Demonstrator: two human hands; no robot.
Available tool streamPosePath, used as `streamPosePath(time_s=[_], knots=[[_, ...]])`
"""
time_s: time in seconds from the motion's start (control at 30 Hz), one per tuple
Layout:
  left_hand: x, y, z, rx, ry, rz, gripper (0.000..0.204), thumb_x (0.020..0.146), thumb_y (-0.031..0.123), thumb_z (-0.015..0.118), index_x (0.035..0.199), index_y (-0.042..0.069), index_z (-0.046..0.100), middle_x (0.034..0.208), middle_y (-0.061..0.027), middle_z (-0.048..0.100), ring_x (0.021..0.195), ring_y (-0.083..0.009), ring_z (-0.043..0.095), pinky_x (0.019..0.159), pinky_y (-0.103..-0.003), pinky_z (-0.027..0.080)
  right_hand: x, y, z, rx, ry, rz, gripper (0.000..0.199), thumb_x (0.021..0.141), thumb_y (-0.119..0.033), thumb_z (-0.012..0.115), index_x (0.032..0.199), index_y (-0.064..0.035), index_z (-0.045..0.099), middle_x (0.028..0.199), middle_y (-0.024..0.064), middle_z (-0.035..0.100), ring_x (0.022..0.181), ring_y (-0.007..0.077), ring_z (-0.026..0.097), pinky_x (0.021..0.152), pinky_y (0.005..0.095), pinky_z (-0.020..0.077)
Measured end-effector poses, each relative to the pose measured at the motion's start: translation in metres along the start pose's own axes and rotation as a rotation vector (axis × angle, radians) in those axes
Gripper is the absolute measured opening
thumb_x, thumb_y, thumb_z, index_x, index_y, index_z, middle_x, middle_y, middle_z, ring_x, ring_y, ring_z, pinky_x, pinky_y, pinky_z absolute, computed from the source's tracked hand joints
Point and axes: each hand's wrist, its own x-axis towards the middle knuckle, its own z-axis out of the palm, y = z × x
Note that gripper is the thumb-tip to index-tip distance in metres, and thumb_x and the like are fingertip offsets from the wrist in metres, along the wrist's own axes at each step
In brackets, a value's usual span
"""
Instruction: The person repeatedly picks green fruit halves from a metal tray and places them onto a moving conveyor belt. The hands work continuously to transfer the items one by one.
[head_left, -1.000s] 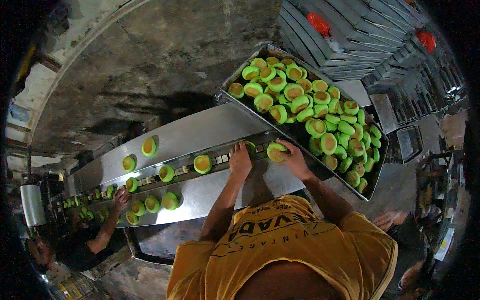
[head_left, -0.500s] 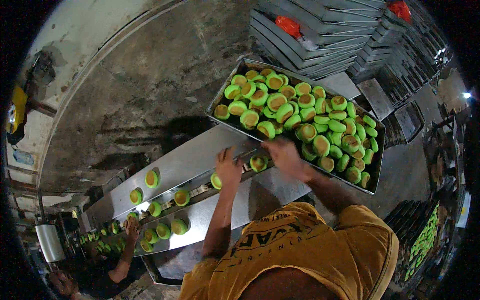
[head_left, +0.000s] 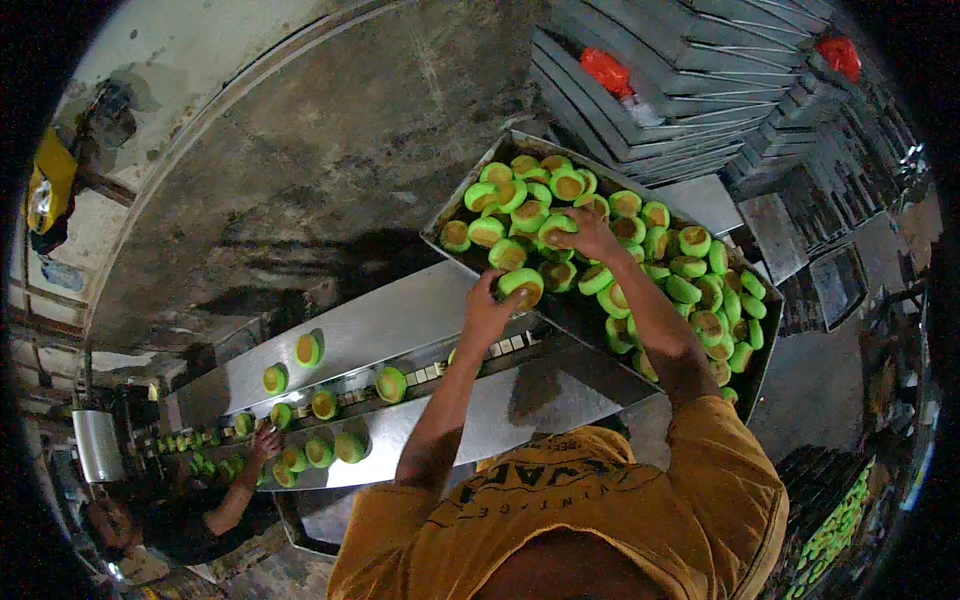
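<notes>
My left hand (head_left: 487, 310) grips a round green bun (head_left: 521, 283) with a brown face, beside the near left rim of a metal tray (head_left: 461, 262). Inside that tray, my right hand (head_left: 592, 240) has its fingers closed around another green bun (head_left: 556, 231). Many similar buns lie heaped in the tray, some showing brown faces, some on edge. Below my left hand runs a narrow conveyor (head_left: 425, 374) with pale links, carrying spaced buns such as this one (head_left: 391, 384). My left forearm partly covers the conveyor and one bun on it.
Metal side plates (head_left: 400, 290) flank the conveyor, with loose buns on both. At the lower left, a co-worker's hand (head_left: 266, 440) is at the line. Stacked grey trays (head_left: 680, 90) stand behind the tray. Another bun-filled tray (head_left: 835, 530) sits low at right.
My right hand has moved up into the tray and closed on a bun. My left hand has come to the tray's rim, now holding a bun. Conveyor buns have shifted left.
</notes>
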Motion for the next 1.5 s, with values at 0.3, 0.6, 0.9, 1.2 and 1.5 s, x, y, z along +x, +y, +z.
streamPosePath(time_s=[0.3, 0.6, 0.9, 1.2, 1.5], knots=[[-0.065, -0.099, 0.027, -0.129, 0.145, -0.206, 0.050, 0.079, 0.019, 0.078, 0.118, -0.003, 0.055, 0.107, -0.0242, 0.065, 0.095, -0.0356, 0.065, 0.083, -0.046, 0.050, -0.078, -0.041, 0.021, 0.481, 0.284, -0.029, 0.058, 0.080, -0.033, 0.078, 0.121, 0.0027, 0.057, 0.116, 0.0171, 0.058, 0.111, 0.0303, 0.055, 0.096, 0.0397, 0.0448], [-0.076, -0.079, 0.025, -0.458, -0.143, -0.446, 0.054, 0.093, 0.041, 0.058, 0.130, 0.003, 0.052, 0.112, -0.0206, 0.065, 0.098, -0.0358, 0.066, 0.078, -0.046, 0.056, -0.161, -0.111, 0.012, 1.138, 0.111, 0.182, 0.045, 0.087, -0.024, 0.072, 0.121, 0.0017, 0.058, 0.113, 0.0094, 0.065, 0.106, 0.0187, 0.060, 0.095, 0.0349, 0.0459], [-0.165, -0.114, -0.032, -0.847, 0.107, -0.255, 0.052, 0.100, 0.043, 0.052, 0.134, 0.004, 0.051, 0.122, -0.0136, 0.063, 0.107, -0.0281, 0.064, 0.087, -0.041, 0.054, -0.191, -0.134, 0.073, 0.506, -0.001, -0.040, 0.057, 0.081, -0.022, 0.076, 0.131, -0.0057, 0.054, 0.130, 0.0166, 0.058, 0.120, 0.0312, 0.057, 0.100, 0.0391, 0.0448], [-0.223, -0.125, -0.053, 0.468, 0.055, 0.134, 0.062, 0.078, 0.025, 0.076, 0.136, 0.015, 0.054, 0.144, -0.0236, 0.035, 0.124, -0.0464, 0.042, 0.103, -0.056, 0.039, -0.269, -0.072, 0.103, -0.290, -0.215, -0.489, 0.068, 0.077, -0.031, 0.075, 0.139, -0.0223, 0.049, 0.153, 0.0122, 0.033, 0.127, 0.0456, 0.047, 0.101, 0.0580, 0.0439], [-0.102, -0.087, 0.000, 0.224, 0.047, 0.208, 0.053, 0.076, 0.021, 0.081, 0.120, 0.008, 0.054, 0.134, -0.0213, 0.048, 0.124, -0.0411, 0.045, 0.104, -0.049, 0.041, -0.271, -0.065, 0.090, -0.289, -0.324, -0.164, 0.058, 0.082, -0.035, 0.071, 0.133, -0.0166, 0.050, 0.148, 0.0148, 0.036, 0.130, 0.0463, 0.041, 0.105, 0.0570, 0.0393]])
